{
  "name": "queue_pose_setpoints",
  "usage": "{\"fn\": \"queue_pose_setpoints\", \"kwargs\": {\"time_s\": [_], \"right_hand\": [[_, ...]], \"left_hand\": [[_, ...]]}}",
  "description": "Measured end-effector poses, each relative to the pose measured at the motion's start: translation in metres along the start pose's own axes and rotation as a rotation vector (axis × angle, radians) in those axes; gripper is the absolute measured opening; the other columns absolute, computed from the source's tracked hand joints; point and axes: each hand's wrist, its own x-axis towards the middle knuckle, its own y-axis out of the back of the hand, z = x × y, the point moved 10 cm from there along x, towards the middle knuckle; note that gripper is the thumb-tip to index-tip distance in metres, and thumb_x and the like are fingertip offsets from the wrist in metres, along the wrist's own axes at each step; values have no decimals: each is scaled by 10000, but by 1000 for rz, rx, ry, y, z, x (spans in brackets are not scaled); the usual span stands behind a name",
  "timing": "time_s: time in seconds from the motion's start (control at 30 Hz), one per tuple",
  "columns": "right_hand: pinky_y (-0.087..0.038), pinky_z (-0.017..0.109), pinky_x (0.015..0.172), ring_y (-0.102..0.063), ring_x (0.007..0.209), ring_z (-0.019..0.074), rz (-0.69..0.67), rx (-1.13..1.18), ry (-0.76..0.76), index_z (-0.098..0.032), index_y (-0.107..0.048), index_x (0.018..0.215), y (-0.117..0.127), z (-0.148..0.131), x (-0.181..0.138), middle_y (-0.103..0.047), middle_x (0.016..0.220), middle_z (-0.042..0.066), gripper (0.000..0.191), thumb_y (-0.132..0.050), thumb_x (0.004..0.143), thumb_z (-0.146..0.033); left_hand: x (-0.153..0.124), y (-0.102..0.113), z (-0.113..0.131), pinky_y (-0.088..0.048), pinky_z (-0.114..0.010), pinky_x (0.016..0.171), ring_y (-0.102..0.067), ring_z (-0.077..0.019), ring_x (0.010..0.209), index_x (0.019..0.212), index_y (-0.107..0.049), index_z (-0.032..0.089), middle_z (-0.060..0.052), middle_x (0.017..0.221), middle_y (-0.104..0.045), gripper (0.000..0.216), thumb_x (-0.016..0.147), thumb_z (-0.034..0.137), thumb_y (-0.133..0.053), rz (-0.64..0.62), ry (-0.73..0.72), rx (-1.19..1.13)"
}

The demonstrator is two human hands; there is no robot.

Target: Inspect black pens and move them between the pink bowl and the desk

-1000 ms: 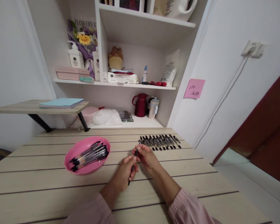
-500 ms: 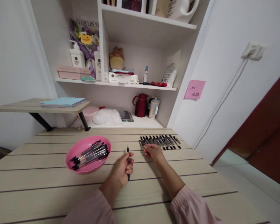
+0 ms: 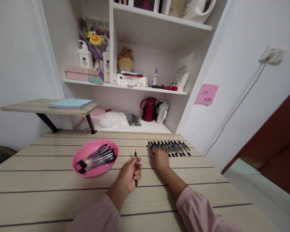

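Note:
My left hand (image 3: 128, 175) is closed around a black pen (image 3: 135, 166), whose bare, pointed tip faces up and away from me. To its right, my right hand (image 3: 161, 161) is at the near left end of a row of pens (image 3: 170, 148) lying side by side on the table. The fingers of that hand are bent together; whatever is between them is hidden. Several clear-barrelled pens with black ends (image 3: 99, 158) lie bunched in a pink bowl (image 3: 77, 151), left of my left hand.
The slatted wooden table (image 3: 87, 199) meets a white shelf unit (image 3: 149, 88) at the back. A small raised shelf (image 3: 21, 108) bears blue paper (image 3: 71, 103). A red jug (image 3: 149, 109) and a light cup (image 3: 162, 112) stand behind the table.
My right hand has turned more palm-down, its fingers now bent in at the row's left end. My left hand keeps the pen upright. The whole view has shifted slightly.

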Motion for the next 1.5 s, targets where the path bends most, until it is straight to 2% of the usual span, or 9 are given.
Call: {"fn": "queue_pose_setpoints", "kwargs": {"time_s": [0.3, 0.5, 0.6, 0.7, 0.77, 0.87, 0.97, 1.2, 1.5], "right_hand": [[-344, 242, 616, -610, 785, 163, 0, -79, 18, -193, -638, 818, -4, -6, 5, -636, 927, 63, 134, -524, 813, -262], [-326, 235, 587, -597, 744, 150, 33, -27, 9, -192, -634, 799, 12, -5, -1, -643, 893, 63, 142, -502, 810, -242], [-315, 225, 545, -569, 648, 132, -20, 192, 33, -175, -616, 669, 14, -8, -18, -651, 734, 52, 168, -512, 782, -244], [-282, 219, 445, -450, 430, 98, -304, 614, 38, -175, -532, 525, -14, -23, -50, -547, 463, -3, 301, -497, 771, -346], [-264, 217, 414, -382, 383, 84, -429, 840, 31, -182, -502, 524, -28, -36, -73, -489, 419, -36, 281, -536, 727, -375], [-274, 212, 440, -381, 438, 80, -312, 957, 72, -183, -486, 526, -22, -48, -86, -491, 473, -44, 183, -597, 641, -271], [-284, 217, 453, -393, 459, 89, -203, 959, 81, -187, -484, 528, -15, -55, -89, -491, 484, -37, 155, -572, 645, -240], [-325, 214, 473, -462, 491, 106, -136, 908, 134, -187, -504, 551, -7, -66, -84, -561, 546, -9, 89, -536, 633, -180], [-358, 208, 556, -583, 634, 140, 12, 274, 24, -130, -634, 703, -1, -32, -22, -671, 688, 80, 128, -507, 693, -116]], "left_hand": [[0, 0, 0, -122, -120, 314, -285, 0, 307, 842, -548, 140, 25, 533, -517, 197, 779, 326, -552, 2, -13, 18], [-1, 2, 2, -192, -130, 321, -345, -20, 324, 847, -548, 137, 16, 540, -531, 182, 797, 312, -532, 19, -28, -5], [-1, 3, 3, -312, -151, 365, -451, -53, 382, 842, -550, 141, -4, 566, -562, 158, 809, 292, -518, 40, -51, -29], [0, 4, 6, -455, -211, 509, -575, -103, 528, 820, -554, 149, -35, 640, -609, 119, 823, 252, -495, 61, -92, -69], [0, 5, 7, -498, -264, 609, -620, -140, 630, 798, -560, 151, -58, 690, -634, 104, 822, 231, -498, 67, -111, -120], [1, 5, 7, -513, -313, 681, -641, -169, 698, 781, -567, 149, -77, 727, -651, 88, 814, 211, -514, 73, -124, -177], [-1, 6, 10, -516, -315, 696, -647, -169, 698, 794, -566, 153, -74, 728, -654, 77, 815, 208, -517, 86, -152, -157], [-1, 6, 12, -512, -316, 698, -647, -189, 770, 848, -568, 154, -91, 787, -654, 107, 813, 249, -533, 97, -151, -128], [7, 17, 13, -437, -333, 898, -586, -190, 991, 965, -563, 164, -136, 1051, -604, 224, 807, 322, -545, 145, -156, -76]]}}
